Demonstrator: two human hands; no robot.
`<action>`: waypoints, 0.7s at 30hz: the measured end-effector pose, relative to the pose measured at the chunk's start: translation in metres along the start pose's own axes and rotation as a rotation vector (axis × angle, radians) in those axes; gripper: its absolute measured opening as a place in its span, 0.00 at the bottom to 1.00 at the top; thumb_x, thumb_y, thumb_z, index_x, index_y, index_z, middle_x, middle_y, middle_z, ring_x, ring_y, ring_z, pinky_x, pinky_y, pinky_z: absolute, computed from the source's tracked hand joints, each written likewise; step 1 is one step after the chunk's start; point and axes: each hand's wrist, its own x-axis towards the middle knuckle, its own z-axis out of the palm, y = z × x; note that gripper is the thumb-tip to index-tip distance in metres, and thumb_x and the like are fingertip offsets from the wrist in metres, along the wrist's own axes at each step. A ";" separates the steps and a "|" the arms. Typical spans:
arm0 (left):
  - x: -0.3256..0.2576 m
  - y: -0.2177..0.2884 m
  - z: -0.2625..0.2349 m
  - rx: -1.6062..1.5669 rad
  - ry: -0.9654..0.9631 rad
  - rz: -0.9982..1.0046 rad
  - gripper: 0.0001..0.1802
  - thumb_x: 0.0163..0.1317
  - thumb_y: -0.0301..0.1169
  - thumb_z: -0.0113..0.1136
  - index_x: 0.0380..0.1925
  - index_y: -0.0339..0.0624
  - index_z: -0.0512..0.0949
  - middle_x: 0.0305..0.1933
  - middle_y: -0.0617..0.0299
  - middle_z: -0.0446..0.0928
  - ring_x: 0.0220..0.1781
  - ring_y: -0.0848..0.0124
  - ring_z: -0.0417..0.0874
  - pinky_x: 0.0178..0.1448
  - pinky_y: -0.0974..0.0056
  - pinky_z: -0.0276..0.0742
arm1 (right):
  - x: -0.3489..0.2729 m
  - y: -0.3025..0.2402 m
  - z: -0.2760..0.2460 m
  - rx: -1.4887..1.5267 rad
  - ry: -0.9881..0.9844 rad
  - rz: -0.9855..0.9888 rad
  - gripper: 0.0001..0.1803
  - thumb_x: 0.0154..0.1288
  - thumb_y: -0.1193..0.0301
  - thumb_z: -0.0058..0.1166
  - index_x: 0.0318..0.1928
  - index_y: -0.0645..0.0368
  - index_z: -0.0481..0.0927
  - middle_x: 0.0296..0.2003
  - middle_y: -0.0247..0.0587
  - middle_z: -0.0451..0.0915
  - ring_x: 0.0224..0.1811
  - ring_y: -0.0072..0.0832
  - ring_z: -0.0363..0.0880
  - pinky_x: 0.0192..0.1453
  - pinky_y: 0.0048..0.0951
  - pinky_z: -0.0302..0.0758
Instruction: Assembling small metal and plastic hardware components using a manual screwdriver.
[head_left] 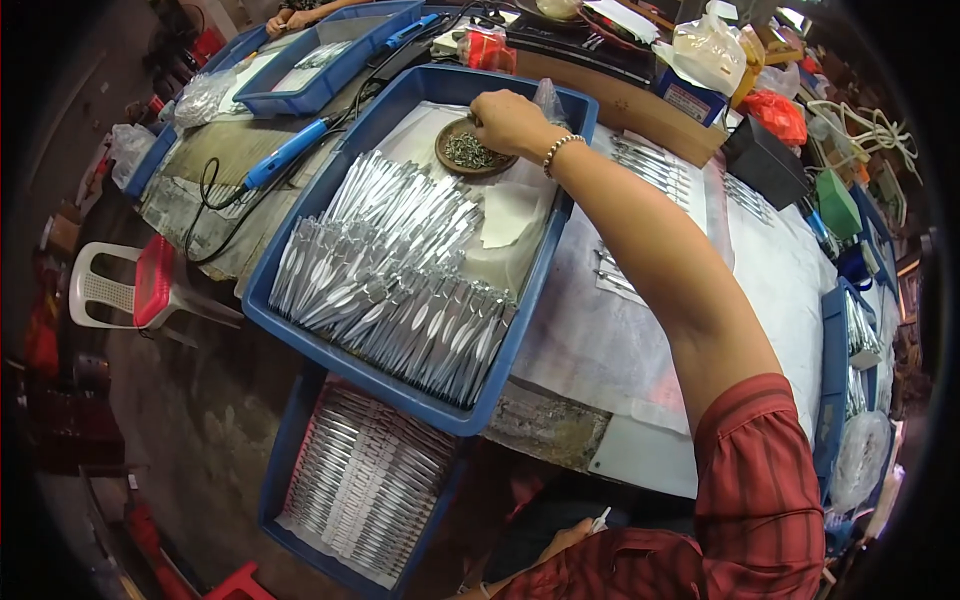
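Note:
My right hand (pixel 505 120) reaches far forward and rests its closed fingers on the rim of a small round brown dish (pixel 473 153) full of tiny metal screws; whether it pinches a screw is hidden. The dish sits at the far end of a big blue tray (pixel 392 388) packed with rows of shiny silver metal pieces (pixel 395 270). A bead bracelet circles that wrist. My left hand (pixel 572 535) stays low near my lap, fingers closed on a thin white stick-like item (pixel 600 519).
A second blue tray (pixel 285 470) of silver pieces sits lower, under the first. A blue electric screwdriver (pixel 288 152) with black cable lies left of the tray. More silver pieces lie on the white-covered bench (pixel 640 350). Another person's hands (pixel 290 18) work at a far tray. A white plastic chair (pixel 105 290) stands left.

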 end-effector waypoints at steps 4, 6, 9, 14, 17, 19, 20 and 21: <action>-0.001 -0.001 0.006 -0.008 -0.017 0.023 0.13 0.69 0.37 0.51 0.39 0.38 0.76 0.26 0.62 0.76 0.27 0.77 0.75 0.33 0.68 0.73 | -0.008 -0.006 -0.006 0.082 0.182 -0.035 0.13 0.54 0.65 0.57 0.31 0.64 0.81 0.32 0.58 0.81 0.38 0.50 0.80 0.45 0.45 0.76; -0.004 -0.002 0.010 -0.009 -0.033 0.036 0.13 0.69 0.37 0.51 0.39 0.38 0.76 0.26 0.62 0.76 0.27 0.77 0.75 0.33 0.68 0.73 | -0.021 -0.009 -0.019 0.084 0.278 -0.053 0.14 0.52 0.66 0.57 0.30 0.67 0.80 0.30 0.59 0.80 0.36 0.51 0.80 0.44 0.44 0.76; -0.011 -0.003 0.020 -0.018 -0.067 0.052 0.13 0.69 0.37 0.51 0.39 0.38 0.76 0.25 0.62 0.75 0.26 0.78 0.74 0.33 0.69 0.72 | -0.063 -0.016 -0.049 0.391 0.336 0.013 0.15 0.48 0.67 0.59 0.31 0.70 0.78 0.22 0.54 0.79 0.22 0.40 0.79 0.32 0.36 0.74; -0.038 0.006 0.045 -0.039 -0.121 0.073 0.13 0.69 0.37 0.51 0.39 0.38 0.76 0.25 0.63 0.75 0.26 0.78 0.74 0.32 0.69 0.72 | -0.224 -0.060 -0.121 1.144 -0.151 0.354 0.09 0.52 0.71 0.63 0.28 0.60 0.76 0.18 0.31 0.72 0.16 0.16 0.66 0.17 0.20 0.59; -0.037 0.027 0.040 -0.262 -0.335 -0.075 0.12 0.72 0.36 0.47 0.41 0.37 0.73 0.20 0.74 0.63 0.21 0.85 0.60 0.24 0.76 0.55 | -0.329 -0.060 -0.146 1.172 -0.231 0.549 0.07 0.53 0.74 0.65 0.31 0.59 0.79 0.23 0.30 0.76 0.17 0.12 0.65 0.18 0.17 0.59; -0.036 0.035 0.037 -0.317 -0.375 -0.223 0.13 0.72 0.37 0.46 0.39 0.39 0.74 0.18 0.73 0.63 0.18 0.84 0.61 0.21 0.75 0.57 | -0.377 -0.065 -0.141 1.281 -0.210 0.617 0.08 0.55 0.77 0.65 0.37 0.61 0.81 0.26 0.31 0.79 0.19 0.11 0.67 0.19 0.15 0.61; -0.037 0.039 0.038 -0.348 -0.379 -0.286 0.12 0.71 0.37 0.46 0.38 0.40 0.74 0.18 0.73 0.64 0.17 0.84 0.62 0.19 0.74 0.58 | -0.401 -0.065 -0.139 1.307 -0.212 0.636 0.09 0.56 0.78 0.64 0.38 0.62 0.81 0.27 0.32 0.81 0.19 0.11 0.68 0.20 0.15 0.62; -0.039 0.050 0.040 -0.311 -0.371 -0.304 0.14 0.72 0.39 0.45 0.38 0.40 0.74 0.17 0.73 0.63 0.15 0.83 0.61 0.18 0.74 0.57 | -0.427 -0.066 -0.134 1.290 -0.148 0.626 0.08 0.57 0.78 0.63 0.38 0.63 0.81 0.28 0.34 0.82 0.20 0.11 0.69 0.21 0.14 0.62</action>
